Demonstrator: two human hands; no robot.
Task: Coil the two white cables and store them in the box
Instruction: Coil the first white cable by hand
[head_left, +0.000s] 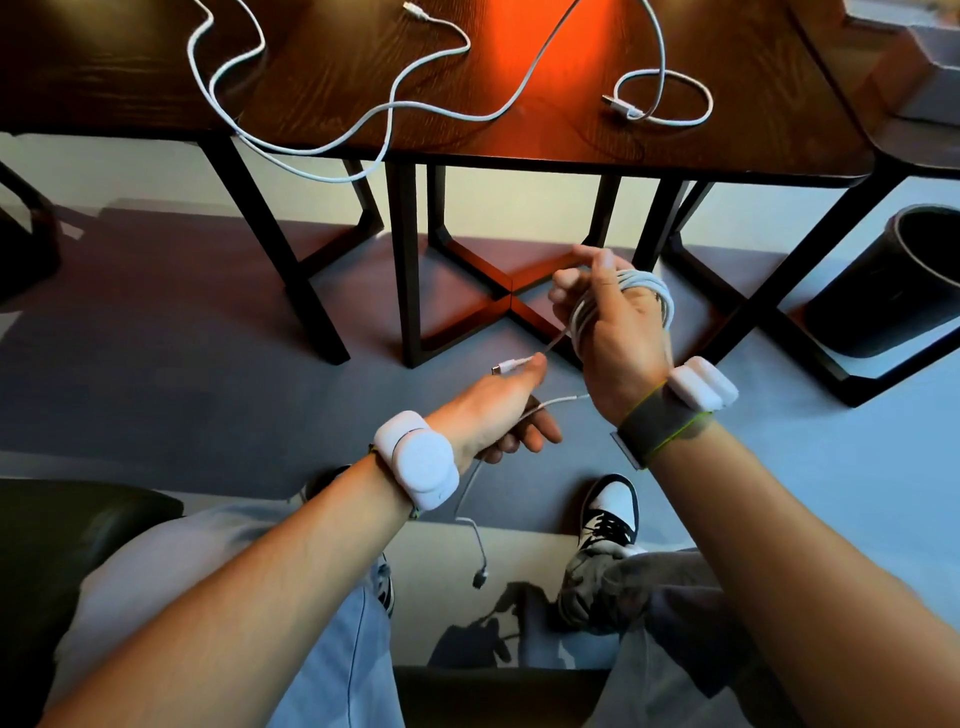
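Note:
A white cable is wound in several loops around my right hand, forming a coil held below the table's front edge. My left hand pinches that cable's free end near its plug between thumb and finger. A second strand runs through the left palm and hangs down to a plug near the floor. Another white cable lies loose in wide curves on the dark wooden table, one loop drooping over the front edge. No box is in view.
A black round bin stands on the floor at the right, beside the table's black legs. A dark seat is at the lower left. My knees and shoes fill the bottom of the view.

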